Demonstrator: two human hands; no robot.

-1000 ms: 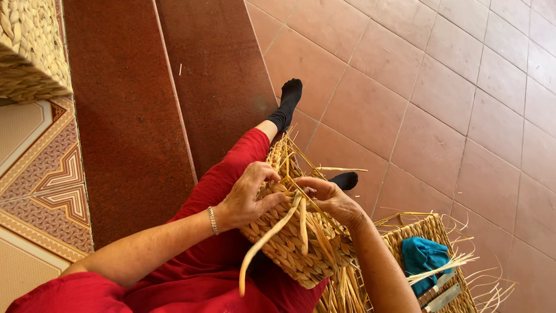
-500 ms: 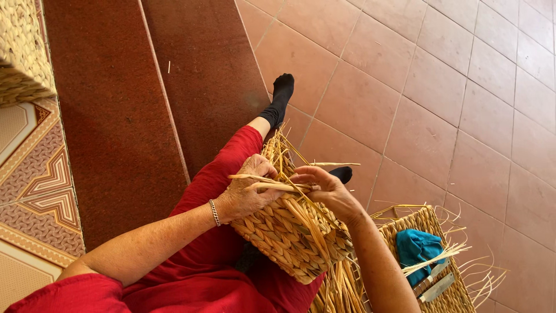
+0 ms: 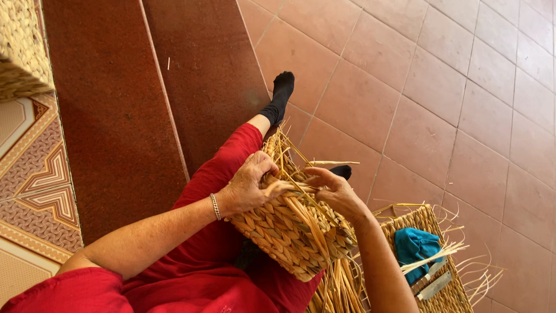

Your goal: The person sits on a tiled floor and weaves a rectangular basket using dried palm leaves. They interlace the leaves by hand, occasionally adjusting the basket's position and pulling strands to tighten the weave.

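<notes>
A teal cloth [image 3: 416, 246] lies on a flat woven tray [image 3: 431, 223], lower right. At centre, the left hand [image 3: 249, 186] grips the half-woven basket [image 3: 286, 229] rim; the right hand [image 3: 333, 188] pinches a straw strand [image 3: 289, 186].

A home weaving spot: terracotta tiled floor [image 3: 440, 87], patterned tiles [image 3: 35, 174], woven baskets [image 3: 20, 49] and loose straw strands [image 3: 339, 287] around

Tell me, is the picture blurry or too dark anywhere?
Head view: bright, even daylight on the reddish floor tiles, no glare; both hands and the half-woven straw basket look sharp; soft shadow only beneath the basket; loose straw ends at the lower right edge slightly thin and hazy.
</notes>
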